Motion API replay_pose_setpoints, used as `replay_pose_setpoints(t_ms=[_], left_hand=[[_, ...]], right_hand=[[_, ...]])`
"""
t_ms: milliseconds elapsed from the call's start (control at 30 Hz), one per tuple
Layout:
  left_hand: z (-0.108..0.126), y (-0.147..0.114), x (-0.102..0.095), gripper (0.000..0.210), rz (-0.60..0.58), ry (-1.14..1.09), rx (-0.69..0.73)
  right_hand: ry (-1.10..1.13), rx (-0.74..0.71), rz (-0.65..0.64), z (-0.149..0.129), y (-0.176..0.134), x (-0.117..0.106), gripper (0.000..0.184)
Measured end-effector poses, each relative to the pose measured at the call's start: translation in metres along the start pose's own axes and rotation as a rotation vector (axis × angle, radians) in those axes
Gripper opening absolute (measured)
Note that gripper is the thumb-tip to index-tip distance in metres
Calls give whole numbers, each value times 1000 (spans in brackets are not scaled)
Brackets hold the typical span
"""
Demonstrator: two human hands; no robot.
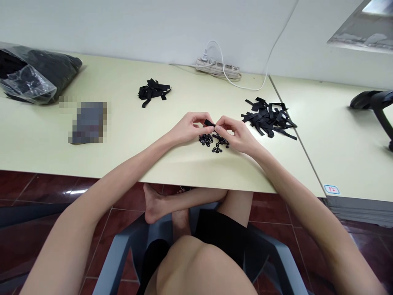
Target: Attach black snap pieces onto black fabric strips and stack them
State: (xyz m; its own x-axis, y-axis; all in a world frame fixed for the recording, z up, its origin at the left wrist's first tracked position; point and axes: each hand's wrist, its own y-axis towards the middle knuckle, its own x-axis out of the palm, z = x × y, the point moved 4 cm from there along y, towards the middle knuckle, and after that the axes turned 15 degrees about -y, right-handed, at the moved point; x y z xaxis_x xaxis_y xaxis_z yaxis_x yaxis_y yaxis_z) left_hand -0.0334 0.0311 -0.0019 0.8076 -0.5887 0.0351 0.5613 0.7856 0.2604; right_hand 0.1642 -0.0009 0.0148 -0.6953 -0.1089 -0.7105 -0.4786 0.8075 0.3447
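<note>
My left hand (196,126) and my right hand (232,130) meet above the table, fingertips almost touching. Between them is a short black fabric strip (209,123), pinched by the fingers of both hands. Whether a small ring is also in the fingertips is hidden. Just under the hands lie many small black rings (206,140), like washers or snap parts, in a loose heap. To the right of my right hand spreads a large pile of black strips (267,118). A smaller pile of black strips (153,91) lies farther off, to the left.
A clear plastic bag with black material (39,73) lies at the far left, near a blurred dark object (89,123). A power strip (217,67) with a white cable sits against the wall. A black stand (371,100) is at the right, past the table seam.
</note>
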Motion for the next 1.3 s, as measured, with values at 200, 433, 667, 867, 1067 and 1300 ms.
replay_pose_setpoints(t_ms=[200, 433, 667, 867, 1067, 1300], left_hand=[[0, 1, 3, 26, 11, -26, -11], [3, 2, 5, 29, 27, -48, -6], [8, 4, 6, 39, 8, -115, 9], [6, 4, 5, 45, 4, -123, -3], [13, 1, 7, 42, 18, -62, 6], [11, 0, 8, 38, 17, -51, -7]], right_hand=[[19, 15, -4, 0, 0, -1, 43], [61, 30, 7, 2, 1, -1, 50], [172, 21, 47, -2, 0, -5, 46], [111, 22, 78, -3, -1, -6, 46], [86, 13, 96, -6, -1, -6, 45], [69, 21, 96, -7, -1, -8, 36]])
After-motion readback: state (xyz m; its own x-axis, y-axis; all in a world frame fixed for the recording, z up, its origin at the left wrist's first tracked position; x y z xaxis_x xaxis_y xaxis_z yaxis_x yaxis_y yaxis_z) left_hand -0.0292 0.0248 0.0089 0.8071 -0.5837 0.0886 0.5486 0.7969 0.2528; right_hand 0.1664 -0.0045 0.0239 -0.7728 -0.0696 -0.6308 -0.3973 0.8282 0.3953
